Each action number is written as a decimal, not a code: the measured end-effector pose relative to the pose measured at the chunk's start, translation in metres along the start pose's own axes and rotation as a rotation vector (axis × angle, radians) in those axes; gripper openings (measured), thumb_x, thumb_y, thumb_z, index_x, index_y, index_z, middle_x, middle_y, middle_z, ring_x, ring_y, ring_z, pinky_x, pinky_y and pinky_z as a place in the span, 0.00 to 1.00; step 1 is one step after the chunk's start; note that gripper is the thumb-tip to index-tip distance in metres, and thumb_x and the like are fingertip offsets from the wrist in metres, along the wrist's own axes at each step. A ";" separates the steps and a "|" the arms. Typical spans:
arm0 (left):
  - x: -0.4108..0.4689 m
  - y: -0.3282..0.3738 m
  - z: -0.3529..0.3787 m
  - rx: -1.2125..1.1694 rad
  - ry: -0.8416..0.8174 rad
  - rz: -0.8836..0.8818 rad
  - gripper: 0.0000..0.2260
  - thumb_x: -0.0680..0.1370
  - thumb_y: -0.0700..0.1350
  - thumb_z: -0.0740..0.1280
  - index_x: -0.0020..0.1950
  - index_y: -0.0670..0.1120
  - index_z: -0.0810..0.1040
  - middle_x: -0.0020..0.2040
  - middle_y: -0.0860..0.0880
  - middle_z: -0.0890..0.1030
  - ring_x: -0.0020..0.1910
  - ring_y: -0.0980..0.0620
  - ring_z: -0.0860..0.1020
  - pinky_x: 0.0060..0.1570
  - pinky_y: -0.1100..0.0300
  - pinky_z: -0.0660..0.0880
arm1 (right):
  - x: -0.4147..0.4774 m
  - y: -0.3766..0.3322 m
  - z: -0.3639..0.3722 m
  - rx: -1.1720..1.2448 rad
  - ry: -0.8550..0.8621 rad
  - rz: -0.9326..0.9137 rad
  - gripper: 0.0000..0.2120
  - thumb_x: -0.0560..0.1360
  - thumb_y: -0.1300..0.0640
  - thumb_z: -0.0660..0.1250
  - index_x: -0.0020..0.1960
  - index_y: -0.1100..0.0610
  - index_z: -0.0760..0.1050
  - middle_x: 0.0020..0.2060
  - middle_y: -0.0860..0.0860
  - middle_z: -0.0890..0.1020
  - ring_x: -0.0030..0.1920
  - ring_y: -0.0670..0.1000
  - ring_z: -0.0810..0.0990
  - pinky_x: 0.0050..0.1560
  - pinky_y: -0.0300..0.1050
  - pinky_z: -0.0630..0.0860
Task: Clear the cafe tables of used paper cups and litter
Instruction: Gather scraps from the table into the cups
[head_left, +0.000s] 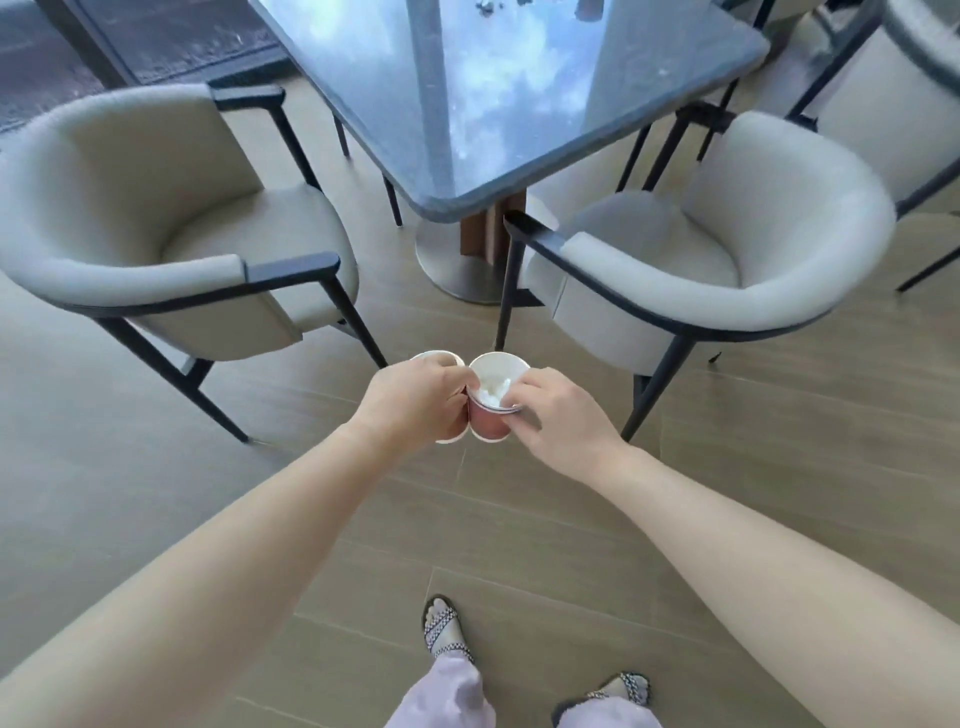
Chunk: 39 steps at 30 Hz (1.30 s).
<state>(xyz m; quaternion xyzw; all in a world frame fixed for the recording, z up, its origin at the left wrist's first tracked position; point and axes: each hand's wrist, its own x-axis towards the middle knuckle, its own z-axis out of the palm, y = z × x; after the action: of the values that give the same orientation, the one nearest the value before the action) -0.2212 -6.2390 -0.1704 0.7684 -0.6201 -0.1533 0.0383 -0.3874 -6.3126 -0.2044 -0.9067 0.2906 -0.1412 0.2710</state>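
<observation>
Sandalled feet nearest, on wood-look floor. Both arms reach forward, with the cups held mid-air over the floor, near the table's near corner.

Left hand: fingers wrapped round left cup. Only its white rim and base edge show. Right hand: fingertips pinch the near rim of pink cup. The two cups touch side by side.

Risks:
- Rim pinch is a weak hold. The paper wall could buckle and the pink cup drop.
- The pink cup tilts away, so its tissue or any dregs could spill onto the floor.
- Nesting the cups would probably jam on the tissue.

Pink cup: white inside, crumpled white tissue stuffed in, possibly a second rim at the near lip. Dark litter sits at the table's far end, blurred. Grey chairs left and right.
</observation>
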 end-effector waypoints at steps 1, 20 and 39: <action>-0.003 -0.002 -0.011 -0.006 0.009 0.000 0.12 0.77 0.47 0.60 0.57 0.57 0.76 0.56 0.58 0.76 0.51 0.54 0.76 0.43 0.62 0.72 | 0.002 -0.010 -0.005 0.004 0.022 0.013 0.05 0.72 0.62 0.68 0.46 0.61 0.79 0.45 0.55 0.80 0.48 0.56 0.75 0.46 0.46 0.72; -0.003 0.000 -0.085 -0.102 0.179 0.014 0.07 0.75 0.49 0.64 0.51 0.59 0.78 0.49 0.60 0.78 0.42 0.57 0.73 0.32 0.65 0.61 | 0.022 -0.052 -0.045 0.024 0.217 0.093 0.04 0.70 0.61 0.70 0.45 0.57 0.80 0.43 0.50 0.81 0.46 0.53 0.76 0.45 0.43 0.72; 0.178 0.315 -0.030 -0.101 0.062 0.272 0.07 0.75 0.49 0.64 0.51 0.59 0.78 0.47 0.58 0.78 0.46 0.55 0.76 0.43 0.59 0.74 | -0.097 0.203 -0.238 0.001 0.376 0.356 0.04 0.70 0.62 0.68 0.45 0.57 0.80 0.44 0.50 0.81 0.48 0.53 0.76 0.46 0.41 0.71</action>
<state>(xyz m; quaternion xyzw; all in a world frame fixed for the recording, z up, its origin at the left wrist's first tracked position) -0.4765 -6.4865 -0.0975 0.6788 -0.7085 -0.1541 0.1162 -0.6541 -6.4901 -0.1369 -0.7990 0.4907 -0.2575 0.2333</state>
